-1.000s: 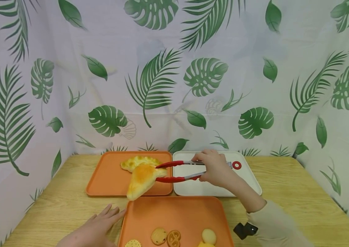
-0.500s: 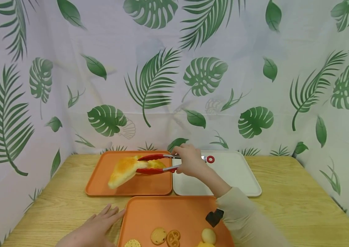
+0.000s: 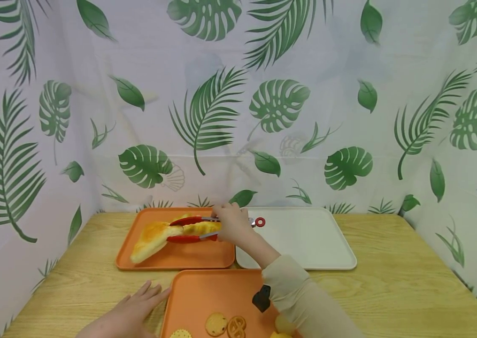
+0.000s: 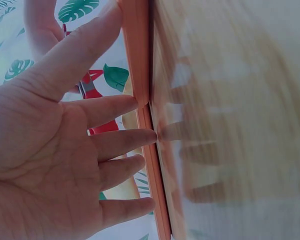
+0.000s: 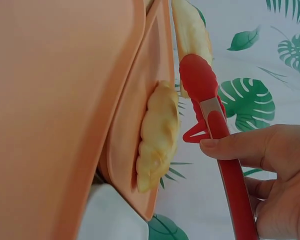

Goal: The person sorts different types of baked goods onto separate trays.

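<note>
My right hand [image 3: 234, 225] grips a pair of red-tipped metal tongs [image 5: 229, 175]. Pinched in their tips is a golden, roughly triangular bread [image 3: 150, 240], held over the back-left orange tray [image 3: 217, 258]. A second bread with a scalloped edge [image 5: 159, 137] lies on that tray, partly hidden by the tongs in the head view. Beside the left edge of the front orange tray [image 3: 204, 291], my left hand [image 3: 130, 312] has its fingers extended, fingertips at the rim. The left wrist view shows the left palm [image 4: 45, 150] with fingers spread.
A white tray [image 3: 302, 239] stands at the back right. On the front tray lie a round cookie [image 3: 216, 324], a pretzel-shaped cookie [image 3: 236, 326], a cracker [image 3: 181, 334] and pale round pieces partly behind the right sleeve [image 3: 302, 295]. Leaf-patterned cloth [image 3: 221, 117] rises behind the table.
My right hand has moved left with the tongs, carrying the triangular bread from near the back-left tray's front right corner to above its left part. My left hand has stayed in place.
</note>
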`<state>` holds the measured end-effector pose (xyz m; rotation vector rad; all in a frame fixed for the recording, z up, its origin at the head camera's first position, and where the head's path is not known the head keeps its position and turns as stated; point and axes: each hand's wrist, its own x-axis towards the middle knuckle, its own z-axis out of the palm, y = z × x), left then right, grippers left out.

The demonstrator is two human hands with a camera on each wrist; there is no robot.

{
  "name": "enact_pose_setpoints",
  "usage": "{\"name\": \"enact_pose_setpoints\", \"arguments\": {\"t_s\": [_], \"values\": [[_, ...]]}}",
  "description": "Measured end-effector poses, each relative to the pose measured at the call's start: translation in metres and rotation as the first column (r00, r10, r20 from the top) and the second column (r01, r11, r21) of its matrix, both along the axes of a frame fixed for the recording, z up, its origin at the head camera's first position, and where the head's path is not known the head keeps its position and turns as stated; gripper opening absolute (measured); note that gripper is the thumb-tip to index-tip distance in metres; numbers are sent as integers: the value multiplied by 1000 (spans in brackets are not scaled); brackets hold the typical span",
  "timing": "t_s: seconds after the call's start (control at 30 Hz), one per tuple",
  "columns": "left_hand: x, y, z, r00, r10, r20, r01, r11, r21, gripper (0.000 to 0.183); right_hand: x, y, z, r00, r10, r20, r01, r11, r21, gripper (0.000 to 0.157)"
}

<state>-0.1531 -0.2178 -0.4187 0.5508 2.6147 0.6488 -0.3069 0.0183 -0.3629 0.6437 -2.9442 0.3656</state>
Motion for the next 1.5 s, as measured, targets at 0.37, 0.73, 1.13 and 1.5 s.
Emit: {"name": "enact_pose_setpoints", "arguments": {"t_s": [0.37, 0.73, 1.13, 1.5], "values": [[-2, 1, 0, 1000, 11, 22, -11, 1000, -7, 99, 0, -25, -13, 999, -13, -39, 16, 996, 82, 37], [-5, 0, -1, 998, 53, 25, -52, 997, -54, 99, 4, -37, -9, 998, 24, -63, -11, 982, 189, 36], [-7, 1, -7, 999, 30, 14, -29, 997, -72, 97, 11, -17, -5, 1000, 12, -14, -10, 993, 116, 52], [-4, 1, -4, 1000, 22, 9, -22, 998, -64, 97, 13, 10, 5, 1000, -12, 0, 12, 999, 51, 61]]}}
